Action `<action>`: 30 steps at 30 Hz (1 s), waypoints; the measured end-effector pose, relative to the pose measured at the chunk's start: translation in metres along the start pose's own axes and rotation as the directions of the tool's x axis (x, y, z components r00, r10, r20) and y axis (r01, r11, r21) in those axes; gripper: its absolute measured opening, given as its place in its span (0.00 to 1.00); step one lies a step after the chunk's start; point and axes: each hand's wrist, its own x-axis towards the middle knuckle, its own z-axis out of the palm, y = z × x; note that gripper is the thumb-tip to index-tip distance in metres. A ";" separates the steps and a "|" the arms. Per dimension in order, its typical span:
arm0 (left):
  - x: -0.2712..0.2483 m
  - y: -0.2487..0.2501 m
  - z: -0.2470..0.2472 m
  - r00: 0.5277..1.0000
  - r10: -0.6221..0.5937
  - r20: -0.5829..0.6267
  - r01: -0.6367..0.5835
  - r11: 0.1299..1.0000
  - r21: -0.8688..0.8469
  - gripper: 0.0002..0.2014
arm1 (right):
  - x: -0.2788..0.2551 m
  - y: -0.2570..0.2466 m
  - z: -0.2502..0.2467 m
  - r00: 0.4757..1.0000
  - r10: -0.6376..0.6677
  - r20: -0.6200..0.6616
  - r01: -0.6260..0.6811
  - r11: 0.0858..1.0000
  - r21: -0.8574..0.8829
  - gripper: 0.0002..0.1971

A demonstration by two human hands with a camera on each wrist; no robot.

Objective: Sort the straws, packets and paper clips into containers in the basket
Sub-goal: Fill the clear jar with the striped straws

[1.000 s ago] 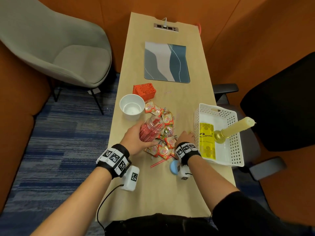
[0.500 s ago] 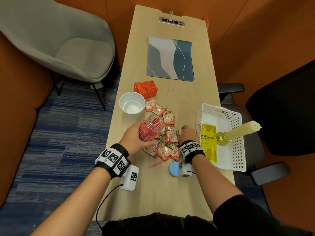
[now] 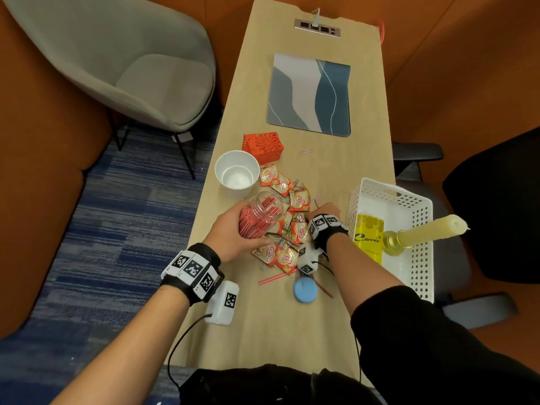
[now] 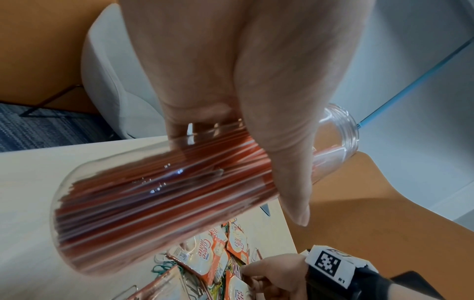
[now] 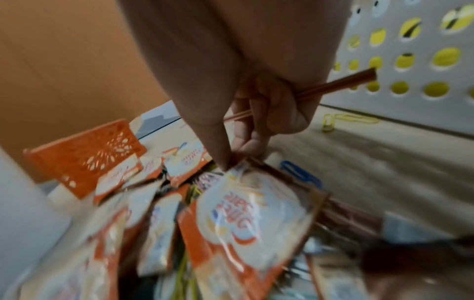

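My left hand (image 3: 230, 228) grips a clear jar (image 3: 261, 216) packed with red straws and holds it tilted just above the table; in the left wrist view the jar (image 4: 166, 192) fills the picture. My right hand (image 3: 324, 210) reaches into the pile of orange-and-white creamer packets (image 3: 299, 230). In the right wrist view its curled fingers hold a red straw (image 5: 336, 83), and its thumb tip touches the corner of a packet (image 5: 256, 219). Coloured paper clips (image 5: 346, 119) lie among and beside the packets. Loose straws (image 3: 271, 278) lie near my wrist.
A white perforated basket (image 3: 420, 200) at the right table edge holds a yellow box (image 3: 368, 238) and a candle in a brass holder (image 3: 423, 232). A white cup (image 3: 236, 173) and small orange basket (image 3: 263, 146) stand behind the pile. A blue lid (image 3: 304, 290) lies near me.
My right hand has crept a little farther forward across the packet pile. The left hand keeps its hold on the jar in about the same place.
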 end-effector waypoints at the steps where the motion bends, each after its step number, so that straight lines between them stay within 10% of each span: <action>1: 0.000 -0.001 -0.001 1.000 0.001 -0.007 -0.001 1.000 0.004 0.40 | -0.002 0.002 -0.001 0.998 0.039 0.042 -0.040 0.999 0.021 0.10; 4: 0.001 -0.003 -0.002 1.000 0.007 -0.017 -0.007 1.000 0.017 0.41 | 0.002 0.005 -0.002 0.997 -0.072 -0.007 0.071 0.989 -0.130 0.14; 9: 0.002 -0.005 -0.002 0.999 0.016 -0.041 -0.016 1.000 0.002 0.41 | -0.001 -0.004 -0.018 0.942 -0.125 -0.311 0.190 0.964 0.188 0.09; 15: -0.003 -0.006 -0.001 1.000 0.006 -0.027 -0.007 1.000 -0.012 0.41 | -0.035 -0.009 0.019 0.914 -0.380 0.141 0.404 0.831 -0.381 0.04; 30: -0.018 -0.008 -0.012 0.998 0.006 -0.055 -0.005 1.000 0.014 0.37 | -0.042 -0.004 -0.002 0.838 -0.509 0.194 0.451 0.448 -0.772 0.11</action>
